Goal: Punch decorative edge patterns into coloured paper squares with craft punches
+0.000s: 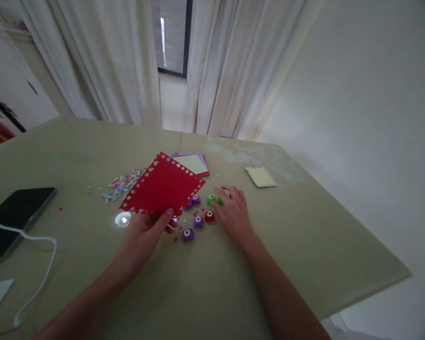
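The left hand (141,233) is pinching a red card (163,189) above the tabletop (304,255) by its near edge, thumb uppermost, probably to keep the perforated border exposed. The right hand (234,211) is curving parted fingers about a green punch (211,199); whether it is gripping cannot be told. Purple punches (188,234) are lying nearby, presumably for easy reach. White curtains (102,56) are hanging behind the pale green surface.
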Tool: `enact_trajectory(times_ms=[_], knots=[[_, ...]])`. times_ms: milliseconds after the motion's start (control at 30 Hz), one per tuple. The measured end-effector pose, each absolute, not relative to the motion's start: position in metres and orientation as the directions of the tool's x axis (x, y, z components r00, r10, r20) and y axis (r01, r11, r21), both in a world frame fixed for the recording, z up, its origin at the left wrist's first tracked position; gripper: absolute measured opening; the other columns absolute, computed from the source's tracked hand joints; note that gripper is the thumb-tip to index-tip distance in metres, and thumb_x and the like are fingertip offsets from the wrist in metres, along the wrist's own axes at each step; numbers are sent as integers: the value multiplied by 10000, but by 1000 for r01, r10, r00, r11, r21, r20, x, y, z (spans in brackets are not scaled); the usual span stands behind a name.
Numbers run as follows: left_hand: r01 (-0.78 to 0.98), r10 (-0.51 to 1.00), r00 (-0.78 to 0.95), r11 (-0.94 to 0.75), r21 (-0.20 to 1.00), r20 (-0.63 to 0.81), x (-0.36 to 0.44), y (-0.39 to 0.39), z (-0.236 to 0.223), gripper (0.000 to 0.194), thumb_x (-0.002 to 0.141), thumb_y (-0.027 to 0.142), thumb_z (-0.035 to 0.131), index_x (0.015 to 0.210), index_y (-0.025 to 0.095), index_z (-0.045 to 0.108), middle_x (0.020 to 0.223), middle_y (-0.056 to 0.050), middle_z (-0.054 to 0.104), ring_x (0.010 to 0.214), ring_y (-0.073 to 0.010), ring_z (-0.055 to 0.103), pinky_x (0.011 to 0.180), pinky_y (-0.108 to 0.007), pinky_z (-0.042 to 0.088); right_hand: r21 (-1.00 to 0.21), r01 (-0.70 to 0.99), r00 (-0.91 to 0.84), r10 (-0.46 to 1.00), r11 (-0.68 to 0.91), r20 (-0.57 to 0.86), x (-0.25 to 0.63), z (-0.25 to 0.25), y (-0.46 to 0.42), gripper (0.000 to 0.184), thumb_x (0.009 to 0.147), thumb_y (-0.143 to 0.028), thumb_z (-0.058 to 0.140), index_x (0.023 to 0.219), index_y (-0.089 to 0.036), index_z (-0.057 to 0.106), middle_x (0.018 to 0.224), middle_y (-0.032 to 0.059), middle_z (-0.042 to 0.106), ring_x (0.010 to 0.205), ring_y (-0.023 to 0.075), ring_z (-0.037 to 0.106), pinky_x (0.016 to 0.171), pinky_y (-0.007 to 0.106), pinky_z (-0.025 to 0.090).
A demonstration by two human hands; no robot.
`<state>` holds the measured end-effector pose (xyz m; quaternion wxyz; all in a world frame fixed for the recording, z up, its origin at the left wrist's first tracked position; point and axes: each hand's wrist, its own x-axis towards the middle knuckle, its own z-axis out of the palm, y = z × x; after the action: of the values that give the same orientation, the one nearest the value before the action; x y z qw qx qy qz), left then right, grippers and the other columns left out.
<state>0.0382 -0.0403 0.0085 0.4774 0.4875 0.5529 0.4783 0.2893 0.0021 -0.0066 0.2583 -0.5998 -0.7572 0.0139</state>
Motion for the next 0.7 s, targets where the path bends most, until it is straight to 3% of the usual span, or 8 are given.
enact_trajectory(times_ms=[100,167,233,300,367,433,533,700], knots=[[27,995,-48,94,995,-92,40,-40,6,339,826,531,785,845,193,802,783,-62,828,680,-222,762,667,-317,624,-228,938,-176,924,263,340,284,-11,6,261,944,-216,730,1199,-251,772,1469,142,633,1271,382,544,1036,551,449],[5,993,-53,104,995,-104,39,-40,4,329,807,525,813,861,201,807,804,-63,842,738,-236,786,727,-331,639,-266,923,-170,915,277,365,283,-10,6,195,927,-179,723,1108,-241,766,1390,139,683,1256,368,560,1031,535,446],[6,993,-64,104,995,-103,39,-40,4,301,794,504,834,858,212,807,802,-55,845,757,-241,795,749,-335,643,-402,869,-117,909,289,401,283,-6,3,190,894,-167,732,1074,-225,722,1234,134,734,1160,336,613,1008,507,464],[16,993,-67,101,995,-100,39,-41,6,288,795,498,832,852,217,810,796,-50,844,735,-240,791,721,-332,642,-640,722,-13,929,264,369,281,0,-3,211,864,-208,752,1051,-227,656,1046,85,743,952,271,663,894,442,516],[23,993,-61,105,994,-104,39,-41,8,297,806,508,817,836,212,814,782,-52,840,689,-229,775,674,-318,634,-880,434,37,973,190,229,277,7,-12,273,850,-293,777,1046,-244,594,957,31,721,753,200,647,719,359,529],[27,993,-49,106,994,-105,40,-42,10,310,825,515,798,819,205,815,755,-52,831,658,-216,762,647,-303,626,-990,119,-36,997,78,74,270,14,-20,350,831,-356,814,1081,-258,590,990,20,726,704,168,641,626,305,509],[37,995,-33,99,994,-97,40,-43,10,297,847,498,787,814,204,814,713,-42,818,644,-205,756,639,-281,618,-987,-146,-189,981,-69,-41,255,20,-31,390,785,-343,881,1111,-259,683,1043,25,744,765,158,662,670,288,527],[52,995,-27,95,994,-94,41,-45,12,285,837,470,785,721,209,787,656,-37,802,617,-205,759,617,-270,617,-923,-328,-232,964,-202,-129,237,14,-39,333,790,-367,903,1060,-240,754,899,-5,719,701,135,656,685,286,527]])
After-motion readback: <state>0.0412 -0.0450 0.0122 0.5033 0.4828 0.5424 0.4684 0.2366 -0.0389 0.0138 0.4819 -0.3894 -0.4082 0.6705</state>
